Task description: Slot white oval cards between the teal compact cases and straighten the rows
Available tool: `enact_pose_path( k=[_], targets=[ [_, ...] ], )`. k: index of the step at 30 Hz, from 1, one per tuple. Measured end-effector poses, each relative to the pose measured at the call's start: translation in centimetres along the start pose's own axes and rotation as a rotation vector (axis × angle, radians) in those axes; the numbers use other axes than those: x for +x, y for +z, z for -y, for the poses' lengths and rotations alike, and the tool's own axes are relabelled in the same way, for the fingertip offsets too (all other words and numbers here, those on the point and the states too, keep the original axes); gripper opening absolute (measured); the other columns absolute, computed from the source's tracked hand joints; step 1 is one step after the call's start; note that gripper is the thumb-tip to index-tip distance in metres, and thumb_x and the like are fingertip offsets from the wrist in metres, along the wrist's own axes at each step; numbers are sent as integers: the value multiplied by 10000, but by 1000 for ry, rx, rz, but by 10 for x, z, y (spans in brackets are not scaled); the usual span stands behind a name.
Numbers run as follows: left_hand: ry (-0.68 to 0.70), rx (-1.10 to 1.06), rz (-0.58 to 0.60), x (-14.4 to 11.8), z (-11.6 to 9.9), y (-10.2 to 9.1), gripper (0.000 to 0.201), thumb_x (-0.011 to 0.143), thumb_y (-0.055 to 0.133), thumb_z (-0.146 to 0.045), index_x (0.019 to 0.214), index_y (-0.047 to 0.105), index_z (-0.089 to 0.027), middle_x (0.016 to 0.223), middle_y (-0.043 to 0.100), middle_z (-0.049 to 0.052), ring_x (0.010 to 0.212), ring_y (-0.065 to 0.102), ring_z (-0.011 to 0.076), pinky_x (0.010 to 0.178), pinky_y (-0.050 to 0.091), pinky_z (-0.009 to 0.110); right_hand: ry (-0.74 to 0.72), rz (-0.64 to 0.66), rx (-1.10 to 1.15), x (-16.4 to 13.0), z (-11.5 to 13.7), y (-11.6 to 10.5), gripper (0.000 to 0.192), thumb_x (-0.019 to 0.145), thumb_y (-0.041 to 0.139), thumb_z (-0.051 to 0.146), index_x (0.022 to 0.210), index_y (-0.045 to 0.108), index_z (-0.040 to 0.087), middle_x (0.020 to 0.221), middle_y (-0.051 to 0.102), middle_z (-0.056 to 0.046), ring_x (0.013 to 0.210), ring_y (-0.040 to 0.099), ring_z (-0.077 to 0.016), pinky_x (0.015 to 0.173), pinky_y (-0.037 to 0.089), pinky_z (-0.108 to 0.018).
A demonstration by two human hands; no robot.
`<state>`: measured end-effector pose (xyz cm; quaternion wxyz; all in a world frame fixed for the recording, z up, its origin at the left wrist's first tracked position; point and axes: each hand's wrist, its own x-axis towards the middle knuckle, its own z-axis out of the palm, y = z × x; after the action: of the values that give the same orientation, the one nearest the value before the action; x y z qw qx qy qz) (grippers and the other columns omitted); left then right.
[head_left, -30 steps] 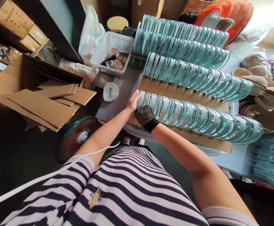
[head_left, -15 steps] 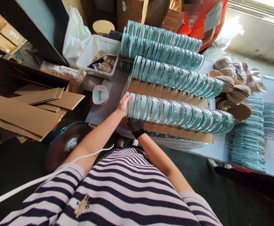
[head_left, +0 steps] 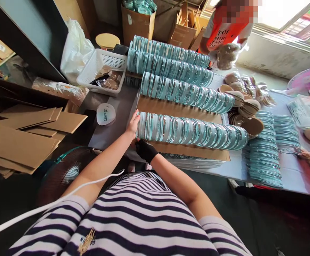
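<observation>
A long row of round glass lids [head_left: 192,131], teal-edged and stood on edge, lies on a cardboard sheet [head_left: 178,108] over a packed box. My bare left hand [head_left: 133,123] rests against the row's left end, fingers stretched along the outermost lid. Just below that end is my right hand [head_left: 145,150], in a black glove with bare fingertips. Its fingers are curled together near the lower edge of the end lid; what they hold, if anything, is hidden. Behind runs a second row of glass lids [head_left: 186,93].
White basket [head_left: 101,85] with bagged pieces, round labelled card [head_left: 105,114], flat cardboard pieces [head_left: 24,135] and a floor fan [head_left: 66,174] lie left. Wooden-looking bowls [head_left: 250,126] and stacked lids [head_left: 264,156] are right. A co-worker in orange [head_left: 221,33] holds a bag behind; another's hand [head_left: 308,156] is far right.
The view has shifted, showing more of the right side and the back. My left hand stays at the row's end; my right hand has turned and moved slightly left, toward the end lid.
</observation>
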<state>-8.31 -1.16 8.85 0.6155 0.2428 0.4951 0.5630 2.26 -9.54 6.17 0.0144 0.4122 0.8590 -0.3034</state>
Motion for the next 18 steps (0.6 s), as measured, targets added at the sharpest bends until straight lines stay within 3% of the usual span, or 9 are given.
enact_pose_path(
  k=[4,7,12,18],
  targets=[
    [6,75,-1,-3,2,-3,561,934,542,-444,1469,425,-319,1488,489,29,1388,430,201,1164,311,376,-44,35,-171,1,-1,3,342,899,464,126,1197,631,104,1223,660,-163,1227,564,-256,1092,440,-458],
    [74,98,-5,-3,6,-4,557,920,560,-452,1452,452,-325,1526,439,3,1406,406,201,1183,287,356,-81,42,-325,-3,-6,5,361,900,458,121,1214,627,68,1249,644,-180,1223,561,-274,1127,397,-483],
    [116,129,7,-3,11,-4,515,962,483,-333,1471,423,-288,1573,359,-11,1444,338,172,1201,242,329,-32,-91,-93,4,-5,15,341,958,423,226,1206,634,126,1070,707,-132,1012,661,-250,965,525,-453],
    [155,187,16,1,17,-7,534,975,443,-393,1493,381,-281,1584,336,-2,1447,332,167,1193,265,332,43,-90,53,12,0,12,266,944,499,263,1109,653,122,888,710,-130,778,672,-219,698,583,-381]
  ],
)
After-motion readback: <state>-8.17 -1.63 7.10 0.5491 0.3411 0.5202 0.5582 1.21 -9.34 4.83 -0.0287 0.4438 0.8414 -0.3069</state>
